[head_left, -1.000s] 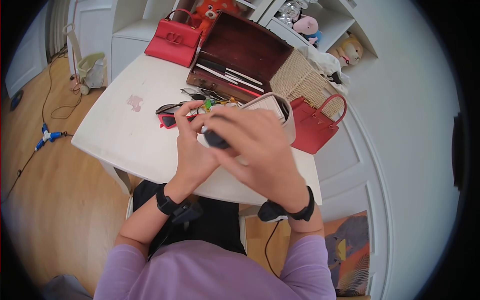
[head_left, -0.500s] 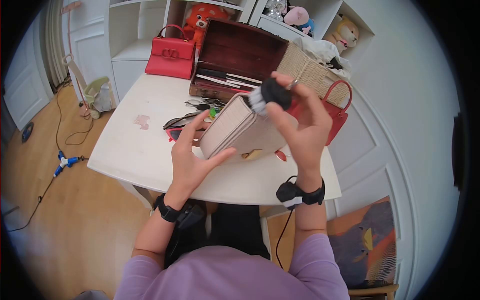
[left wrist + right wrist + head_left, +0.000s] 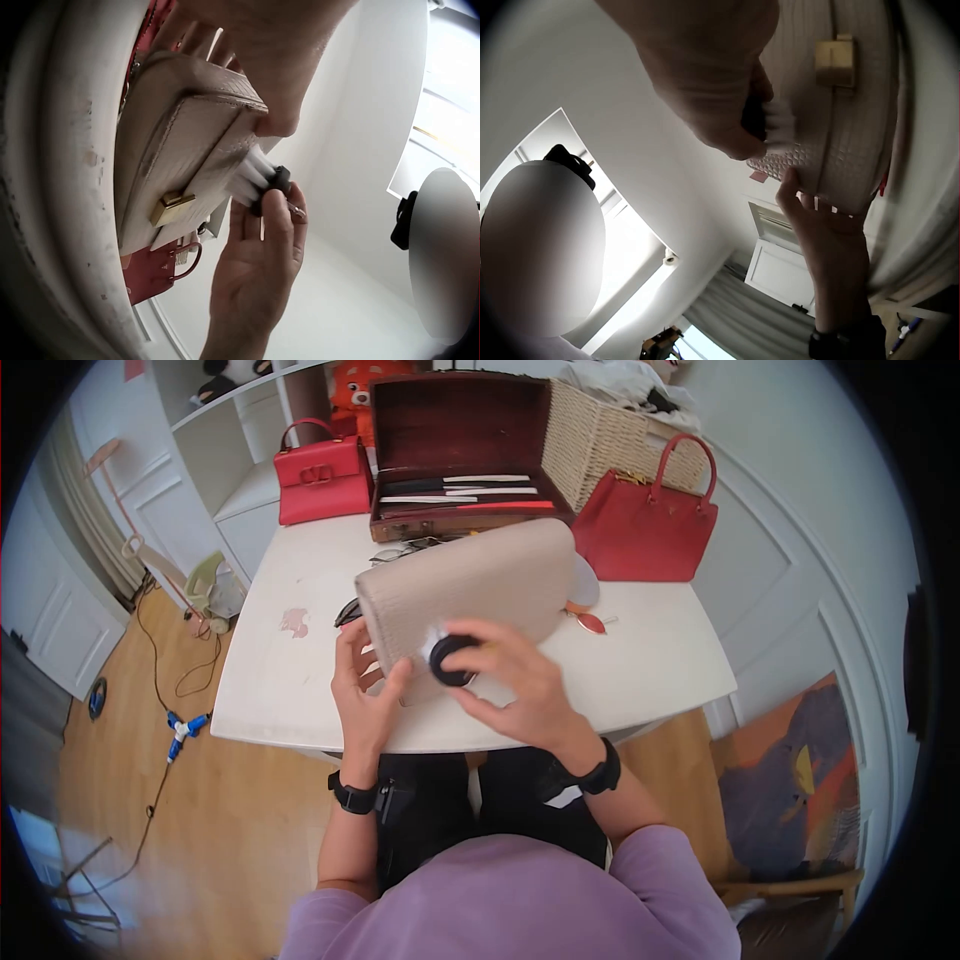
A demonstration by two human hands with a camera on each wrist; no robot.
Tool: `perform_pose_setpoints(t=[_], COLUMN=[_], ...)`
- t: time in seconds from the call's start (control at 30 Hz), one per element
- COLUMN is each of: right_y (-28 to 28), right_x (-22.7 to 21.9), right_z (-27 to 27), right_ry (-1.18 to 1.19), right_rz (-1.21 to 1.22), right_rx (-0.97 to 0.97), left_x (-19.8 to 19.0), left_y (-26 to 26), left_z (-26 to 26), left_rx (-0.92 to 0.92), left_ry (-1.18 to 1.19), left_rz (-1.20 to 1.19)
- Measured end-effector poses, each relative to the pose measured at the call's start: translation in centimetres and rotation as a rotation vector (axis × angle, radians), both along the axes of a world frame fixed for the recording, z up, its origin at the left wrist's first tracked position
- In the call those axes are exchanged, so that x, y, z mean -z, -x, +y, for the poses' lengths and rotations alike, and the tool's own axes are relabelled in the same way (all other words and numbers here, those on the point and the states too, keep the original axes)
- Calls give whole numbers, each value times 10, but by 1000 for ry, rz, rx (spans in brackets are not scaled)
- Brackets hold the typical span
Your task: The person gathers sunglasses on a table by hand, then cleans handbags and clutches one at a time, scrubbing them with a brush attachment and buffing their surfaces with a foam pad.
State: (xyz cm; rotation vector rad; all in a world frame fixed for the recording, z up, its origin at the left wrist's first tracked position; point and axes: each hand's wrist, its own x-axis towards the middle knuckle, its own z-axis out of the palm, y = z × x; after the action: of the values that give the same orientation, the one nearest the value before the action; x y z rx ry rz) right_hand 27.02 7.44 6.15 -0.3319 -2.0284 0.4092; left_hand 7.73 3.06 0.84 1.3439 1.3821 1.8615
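Observation:
A beige textured handbag (image 3: 470, 580) is held tilted over the white table; its gold clasp (image 3: 172, 208) shows in the left wrist view. The left hand (image 3: 367, 695) grips the bag's lower left end, thumb on the near side and fingers behind. Between thumb and fingers the right hand (image 3: 520, 685) pinches a round black brush (image 3: 453, 659), its white bristles (image 3: 253, 176) blurred and against or very close to the bag near the left thumb. In the right wrist view the brush's bristles (image 3: 781, 126) are beside the bag's textured side.
Behind the bag stands an open dark red case (image 3: 460, 435) holding thin white and black items. Red handbags stand left (image 3: 323, 480) and right (image 3: 648, 525). Red-lensed glasses (image 3: 588, 622) lie right of the bag, dark glasses (image 3: 348, 612) left. A woven basket (image 3: 590, 445) is behind.
The bag has turned so its broad beige side faces up toward the head view. The right hand has moved the brush down and left, from the bag's upper end to near the left hand.

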Motion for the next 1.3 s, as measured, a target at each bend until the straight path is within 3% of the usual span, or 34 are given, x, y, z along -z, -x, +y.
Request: perform_pose_setpoints(t=[0.03, 0.07, 0.17, 0.2, 0.27, 0.3, 0.4, 0.47, 0.53, 0.57, 0.6, 0.7, 0.8, 0.87, 0.93, 1.0, 1.03, 1.07, 1.13, 1.2, 1.27, 1.3], right_y=[0, -4, -31, -37, -42, -41, -37, -44, -51, -48, -48, -53, -65, -73, -76, -73, -73, -74, -77, -83, -83, -86], right_x=[7, 13, 22, 28, 41, 45, 44, 52, 57, 58, 56, 40, 43, 54, 57, 59, 57, 58, 62, 69, 68, 64], right_z=[4, 5, 16, 21, 27, 25, 14, 19, 24, 22, 18, 5, 16, 29, 29, 24, 22, 22, 30, 38, 40, 35], right_ry=[-149, -133, 80, 91, 344, 380, 337, 447, 386, 458, 467, 335, 263, 436, 469, 577, 547, 549, 469, 481, 714, 849], right_rz=[-38, -25, 103, 112, 342, 335, 192, 237, 229, 361, 370, 205, 121, 379, 449, 525, 397, 401, 358, 399, 633, 598], right_rx=[33, 47, 364, 375, 329, 249, 273, 287, 458, 341, 342, 220, 407, 451, 415, 102, 152, 158, 356, 364, 35, -45], left_x=[1, 2, 5, 2, -8, -5, 0, -1, 5, 6, 5, 1, -3, -5, -4, -1, 2, 4, 5, 5, 3, 3], left_y=[2, 3, 6, 3, -7, -7, -4, -5, 2, 4, 6, 5, 0, -2, -1, 2, 4, 6, 9, 10, 11, 12], left_z=[0, -1, -3, -3, -5, -4, -1, -3, -5, -5, -5, -6, -4, -3, -2, 0, 0, 0, 1, 1, 0, 0], left_rx=[8, 14, 40, 50, 46, 57, 85, 50, 52, 52, 51, 60, 22, 8, 30, 52, 56, 60, 61, 59, 77, 80], left_ry=[16, 34, 9, 20, 68, 78, 75, 70, 69, 53, 61, 139, 108, 91, 83, 76, 75, 75, 93, 107, 142, 142], left_rz=[-43, -85, -119, -109, -91, -80, 4, -88, -189, -299, -289, -456, -409, -404, -396, -390, -388, -387, -401, -419, -424, -423])
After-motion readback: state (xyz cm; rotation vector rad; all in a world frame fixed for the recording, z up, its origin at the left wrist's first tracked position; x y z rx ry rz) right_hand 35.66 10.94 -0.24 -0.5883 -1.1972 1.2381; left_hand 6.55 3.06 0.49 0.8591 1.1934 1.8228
